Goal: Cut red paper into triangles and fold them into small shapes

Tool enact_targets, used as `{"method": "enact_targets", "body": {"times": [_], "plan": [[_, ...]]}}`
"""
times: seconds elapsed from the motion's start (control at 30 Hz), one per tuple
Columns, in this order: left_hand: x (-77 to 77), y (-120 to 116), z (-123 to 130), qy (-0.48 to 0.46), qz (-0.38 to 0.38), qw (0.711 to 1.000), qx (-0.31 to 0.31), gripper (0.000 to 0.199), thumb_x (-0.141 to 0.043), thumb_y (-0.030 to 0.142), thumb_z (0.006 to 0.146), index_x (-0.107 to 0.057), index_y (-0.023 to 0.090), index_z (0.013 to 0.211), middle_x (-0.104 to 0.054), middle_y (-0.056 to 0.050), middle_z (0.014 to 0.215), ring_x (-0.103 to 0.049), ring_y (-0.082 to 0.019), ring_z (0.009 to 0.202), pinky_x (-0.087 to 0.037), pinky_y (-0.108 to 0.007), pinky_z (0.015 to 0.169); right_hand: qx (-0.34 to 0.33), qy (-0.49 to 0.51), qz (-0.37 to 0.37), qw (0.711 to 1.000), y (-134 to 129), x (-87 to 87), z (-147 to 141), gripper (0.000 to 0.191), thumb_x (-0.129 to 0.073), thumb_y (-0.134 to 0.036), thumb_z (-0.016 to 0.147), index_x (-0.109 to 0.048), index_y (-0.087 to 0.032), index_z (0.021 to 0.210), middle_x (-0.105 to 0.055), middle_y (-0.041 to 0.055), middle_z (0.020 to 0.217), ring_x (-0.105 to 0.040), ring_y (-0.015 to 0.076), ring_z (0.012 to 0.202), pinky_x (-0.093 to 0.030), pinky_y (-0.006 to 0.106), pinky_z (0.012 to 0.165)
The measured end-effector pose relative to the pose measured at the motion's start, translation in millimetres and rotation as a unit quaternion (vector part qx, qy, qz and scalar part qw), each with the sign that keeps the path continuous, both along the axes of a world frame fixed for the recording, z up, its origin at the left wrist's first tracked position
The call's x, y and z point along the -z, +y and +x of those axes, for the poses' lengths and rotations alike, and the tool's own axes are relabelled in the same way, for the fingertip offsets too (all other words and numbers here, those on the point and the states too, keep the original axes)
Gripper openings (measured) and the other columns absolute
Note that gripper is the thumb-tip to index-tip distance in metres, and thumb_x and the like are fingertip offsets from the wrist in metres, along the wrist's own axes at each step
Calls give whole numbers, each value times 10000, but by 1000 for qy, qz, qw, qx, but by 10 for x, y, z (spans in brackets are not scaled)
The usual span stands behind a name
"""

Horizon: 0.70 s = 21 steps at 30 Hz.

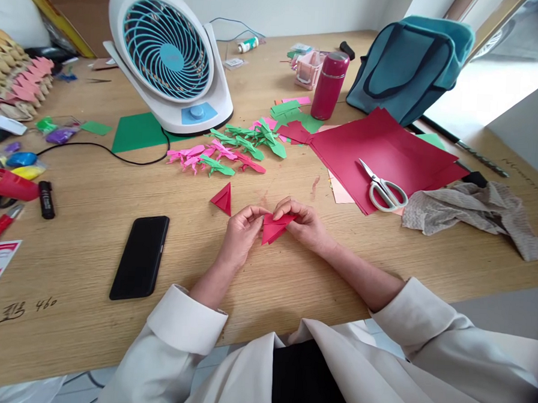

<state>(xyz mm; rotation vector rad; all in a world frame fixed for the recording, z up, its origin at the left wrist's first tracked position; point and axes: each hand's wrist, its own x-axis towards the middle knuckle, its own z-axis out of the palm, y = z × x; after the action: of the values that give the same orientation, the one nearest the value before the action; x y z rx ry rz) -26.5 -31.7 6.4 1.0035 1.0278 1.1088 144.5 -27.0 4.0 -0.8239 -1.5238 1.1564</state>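
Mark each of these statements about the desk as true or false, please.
1. Both hands hold a folded red paper. True: the left hand and the right hand pinch it together.
2. The scissors lie on the green sheet. False: they lie on the red sheets.
3. The black phone lies flat on the desk, to the left of the hands. True.
4. The fan stands to the right of the blue bag. False: it stands to the left of it.
5. A second red folded piece lies near the left hand. True.
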Motion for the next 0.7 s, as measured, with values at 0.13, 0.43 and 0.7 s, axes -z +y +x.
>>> {"method": "enact_targets", "body": {"times": [0.13, 0.43, 0.7], "plan": [[11, 5, -11, 1, -13, 1000, -4, 211, -754, 331, 709, -692, 180, 843, -683, -7, 796, -613, -111, 678, -478, -193, 575, 1, 4, -6, 1000, 6, 2, 4, 205, -666, -421, 861, -681, -223, 809, -601, 37, 854, -576, 181, 840, -482, 352, 824], [-39, 3, -4, 7, -60, 998, -5, 335, -805, 412, 661, -664, 178, 856, -682, 8, 706, -615, -113, 567, -483, -212, 516, 2, -19, 14, 1000, 28, -18, 23, 124, -640, -312, 849, -675, -230, 763, -629, 43, 860, -597, 186, 846, -497, 359, 812], [-71, -11, -11, 13, -81, 996, 38, 396, -791, 481, 689, -550, 203, 836, -663, 22, 715, -642, -128, 562, -512, -224, 499, -6, -53, 64, 997, 40, -17, 74, 146, -560, -141, 813, -670, -225, 769, -656, 42, 866, -617, 178, 848, -504, 347, 803]]}}
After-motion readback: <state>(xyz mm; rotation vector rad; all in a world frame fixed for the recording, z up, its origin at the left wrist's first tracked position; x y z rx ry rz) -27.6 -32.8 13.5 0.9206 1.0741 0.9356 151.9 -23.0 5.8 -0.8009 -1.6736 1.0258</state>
